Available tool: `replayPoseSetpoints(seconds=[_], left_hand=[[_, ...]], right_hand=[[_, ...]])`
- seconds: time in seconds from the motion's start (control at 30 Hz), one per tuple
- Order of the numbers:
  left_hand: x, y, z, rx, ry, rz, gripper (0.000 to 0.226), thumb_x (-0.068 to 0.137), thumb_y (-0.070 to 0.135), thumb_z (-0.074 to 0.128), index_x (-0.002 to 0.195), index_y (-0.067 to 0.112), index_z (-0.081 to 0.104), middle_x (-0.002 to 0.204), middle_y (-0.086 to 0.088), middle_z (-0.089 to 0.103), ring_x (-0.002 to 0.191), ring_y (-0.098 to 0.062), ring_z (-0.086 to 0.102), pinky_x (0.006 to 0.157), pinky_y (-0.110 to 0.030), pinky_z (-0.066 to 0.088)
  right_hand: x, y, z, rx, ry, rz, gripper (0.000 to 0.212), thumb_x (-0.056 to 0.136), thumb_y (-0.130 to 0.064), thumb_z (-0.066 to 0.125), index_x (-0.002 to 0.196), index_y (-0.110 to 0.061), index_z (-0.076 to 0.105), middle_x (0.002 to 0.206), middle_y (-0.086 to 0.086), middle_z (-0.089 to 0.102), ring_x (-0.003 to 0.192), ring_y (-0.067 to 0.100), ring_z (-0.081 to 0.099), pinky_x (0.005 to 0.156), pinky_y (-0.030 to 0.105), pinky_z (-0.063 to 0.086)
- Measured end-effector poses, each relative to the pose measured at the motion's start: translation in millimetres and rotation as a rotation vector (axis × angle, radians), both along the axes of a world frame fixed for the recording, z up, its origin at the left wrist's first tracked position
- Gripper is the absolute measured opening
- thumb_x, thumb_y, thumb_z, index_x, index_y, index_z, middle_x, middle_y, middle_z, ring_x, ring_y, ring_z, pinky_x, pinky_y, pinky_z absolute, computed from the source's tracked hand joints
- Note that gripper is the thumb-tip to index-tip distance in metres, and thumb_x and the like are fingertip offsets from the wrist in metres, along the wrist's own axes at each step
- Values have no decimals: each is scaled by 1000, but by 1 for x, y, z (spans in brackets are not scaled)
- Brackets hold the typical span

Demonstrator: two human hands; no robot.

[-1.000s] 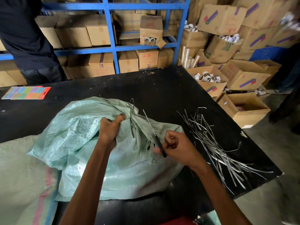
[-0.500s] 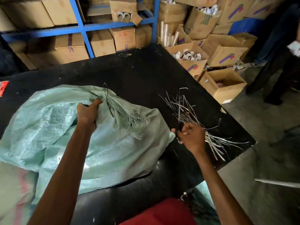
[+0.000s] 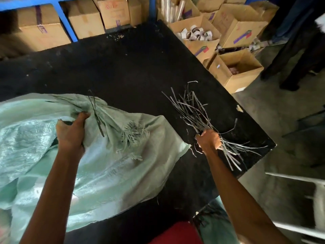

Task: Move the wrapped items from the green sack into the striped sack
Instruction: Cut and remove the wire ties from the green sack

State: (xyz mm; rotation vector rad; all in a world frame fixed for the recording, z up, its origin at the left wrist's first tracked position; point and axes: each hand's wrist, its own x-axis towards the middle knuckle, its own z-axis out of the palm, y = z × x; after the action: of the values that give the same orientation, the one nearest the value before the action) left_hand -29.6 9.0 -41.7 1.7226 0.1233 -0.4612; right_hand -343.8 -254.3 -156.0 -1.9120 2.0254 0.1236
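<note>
A full pale green woven sack lies on the black table, its gathered mouth bound with a dark strap. My left hand grips the bunched neck of the sack. My right hand is closed over the pile of grey plastic straps near the table's right edge. A bit of the striped sack shows at the lower left edge. The wrapped items are hidden inside the green sack.
Open cardboard boxes with tape rolls stand on the floor right of the table. A blue shelf rack with boxes lines the back. A person's dark legs stand at far right. A white frame sits at lower right.
My right hand left the sack's neck, swung right and closed on the strap pile. My left hand kept its grip on the neck. The view tilted down and right.
</note>
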Motion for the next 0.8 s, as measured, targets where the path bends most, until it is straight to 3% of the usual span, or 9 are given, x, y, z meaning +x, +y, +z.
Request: replayPoseSetpoints(seconds=[0.13,0.23,0.3,0.43,0.6,0.7,0.8], left_hand=[[6,-4,-9,24,32,5,67,68,42,80,118,2,65,103,-13,72,84,-24,71,53,-24,54],[7,-6,-12,46,65,22,71,63,47,82,119,9,62,107,-10,72,87,-22,72,60,-30,57],[7,-7,-13,57,88,45,71,60,49,83,117,14,58,106,-7,71,89,-22,72,62,-32,56],[6,-8,-10,39,102,46,74,60,46,83,120,10,58,109,-10,72,91,-24,73,58,-29,54],[5,-5,-9,23,118,33,72,65,41,84,122,7,56,113,-15,70,95,-28,71,61,-32,54],[4,-3,-8,15,117,20,72,67,40,84,123,5,55,115,-16,69,96,-29,71,59,-31,54],[0,1,-4,-2,128,2,78,63,41,84,123,1,57,116,-20,68,98,-33,70,64,-36,58]], right_hand=[[15,-20,-2,140,67,-6,61,80,-43,79,125,-8,59,118,15,69,111,33,66,91,42,53],[17,-32,-1,223,38,-39,44,77,-39,83,107,-10,68,78,5,74,70,18,71,75,31,53],[16,-37,-1,291,-1,-39,31,78,-32,85,95,-11,71,69,2,74,60,15,72,75,31,58],[15,-38,2,346,-29,17,23,80,-30,83,86,-10,73,77,5,77,72,19,76,84,36,60],[16,-41,5,439,-175,19,33,81,-8,83,108,6,69,101,27,74,91,32,74,88,46,60],[23,-37,13,259,-108,95,35,84,-13,79,114,2,70,108,22,73,101,32,72,87,38,60],[44,-21,32,78,-230,206,30,83,-14,76,113,-6,73,108,17,75,101,31,71,87,38,59]])
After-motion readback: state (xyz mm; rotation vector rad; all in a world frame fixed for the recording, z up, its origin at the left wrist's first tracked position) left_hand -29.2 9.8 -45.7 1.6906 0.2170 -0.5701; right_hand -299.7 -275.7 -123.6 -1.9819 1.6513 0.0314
